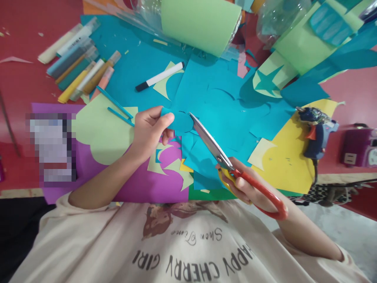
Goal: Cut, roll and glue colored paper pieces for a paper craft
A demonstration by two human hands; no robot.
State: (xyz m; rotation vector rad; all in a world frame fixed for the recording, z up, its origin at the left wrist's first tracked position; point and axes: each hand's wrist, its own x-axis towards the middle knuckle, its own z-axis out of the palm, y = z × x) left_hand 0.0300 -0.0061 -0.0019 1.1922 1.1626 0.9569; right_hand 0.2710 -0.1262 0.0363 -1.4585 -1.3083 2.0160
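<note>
My left hand [153, 131] pinches a small blue piece of paper [181, 121] between thumb and fingers; a dark curved line is drawn on it. In my right hand [246, 184] is a pair of scissors [210, 143] with one red and one yellow handle. The blades look nearly closed, and their tips touch or overlap the right edge of the blue piece. Whether paper lies between the blades I cannot tell. Below the hands lie blue sheets [218, 90] and light green offcuts [176, 169] on a purple sheet [132, 184].
Several markers [79, 59] lie at the left, and a white marker with black ends [159, 76] lies near the middle. A blue glue gun [319, 135] rests on yellow paper [290, 157] at the right. Plastic bottles with green paper [200, 25] lie at the back. A pixelated phone [53, 147] is at left.
</note>
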